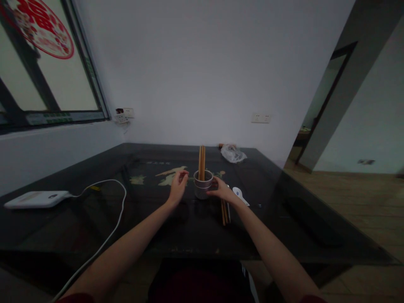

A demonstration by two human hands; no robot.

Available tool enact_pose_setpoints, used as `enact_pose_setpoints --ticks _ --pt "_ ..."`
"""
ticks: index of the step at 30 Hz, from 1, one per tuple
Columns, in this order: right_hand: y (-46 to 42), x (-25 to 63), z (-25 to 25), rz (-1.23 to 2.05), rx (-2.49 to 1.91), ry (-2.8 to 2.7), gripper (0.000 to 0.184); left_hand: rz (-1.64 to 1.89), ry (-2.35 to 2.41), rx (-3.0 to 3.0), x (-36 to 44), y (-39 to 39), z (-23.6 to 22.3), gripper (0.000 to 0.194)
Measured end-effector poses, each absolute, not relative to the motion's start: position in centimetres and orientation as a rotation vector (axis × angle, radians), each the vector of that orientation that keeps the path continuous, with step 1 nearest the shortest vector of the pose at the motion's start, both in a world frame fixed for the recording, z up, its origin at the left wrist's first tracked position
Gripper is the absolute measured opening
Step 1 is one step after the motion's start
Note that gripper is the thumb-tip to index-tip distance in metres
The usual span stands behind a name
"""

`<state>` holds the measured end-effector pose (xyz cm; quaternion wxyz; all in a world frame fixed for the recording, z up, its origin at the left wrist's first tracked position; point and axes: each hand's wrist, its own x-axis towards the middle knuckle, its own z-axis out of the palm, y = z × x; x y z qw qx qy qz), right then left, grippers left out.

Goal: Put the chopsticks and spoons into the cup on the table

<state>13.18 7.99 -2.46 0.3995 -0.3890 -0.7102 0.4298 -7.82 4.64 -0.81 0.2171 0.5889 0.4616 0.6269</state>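
Note:
In the head view a metal cup [203,191] stands upright on the dark table, with several wooden chopsticks [202,163] leaning inside it. My right hand [222,191] is at the cup's right side, thumb and fingers curved against its wall. To the left of the cup is my left hand [179,185], fingers loosely bent and apart, holding nothing and not touching the cup. Below my right wrist lie more chopsticks [224,213] beside a thin metal utensil [228,212], partly hidden by my hand. A white spoon [238,193] rests just right of my right hand.
A crumpled clear plastic bag [232,154] lies near the table's back edge. At the left is a white power bank-like device [38,199] with a white cable [121,206] running toward me. A dark flat object [312,221] lies on the table [151,240] at the right.

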Motion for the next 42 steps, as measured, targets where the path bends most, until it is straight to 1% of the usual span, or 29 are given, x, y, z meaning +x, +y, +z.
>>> enact_pose_setpoints --ticks 3,7,10,14,17,20,24,30,42 --pt "8.3 13.9 -2.8 1.111 -1.021 -1.781 0.091 1.696 1.268 1.698 -8.2 4.3 -0.2 0.020" --pt "8.6 14.7 -3.0 1.029 -1.071 -1.794 0.081 1.639 1.271 2.050 -8.2 2.8 0.7 0.019" --pt "8.6 15.1 -2.2 0.901 -1.162 -1.866 0.065 1.445 1.173 2.363 -7.4 1.2 0.9 0.018" --pt "8.1 15.9 -0.5 0.530 -1.351 -1.994 0.033 1.066 0.937 2.627 -5.2 -0.5 0.1 0.020" --pt "7.5 16.6 0.3 0.289 -1.520 -2.001 0.021 0.817 0.688 2.803 -3.3 -1.6 -0.5 0.023" --pt "6.9 16.8 0.4 0.174 -1.721 -2.024 0.019 0.653 0.522 2.914 -2.1 -2.3 -0.7 0.027" --pt "6.4 16.4 0.2 0.093 -1.896 -2.073 0.022 0.589 0.445 2.940 -1.8 -2.6 -0.8 0.035" --pt "6.2 15.9 -0.5 0.031 -1.905 -2.143 0.022 0.587 0.396 2.926 -2.0 -2.2 -1.2 0.042" --pt "6.0 15.5 -0.8 -0.017 -1.854 -2.200 0.021 0.514 0.433 2.842 -2.1 -2.0 -1.5 0.040"
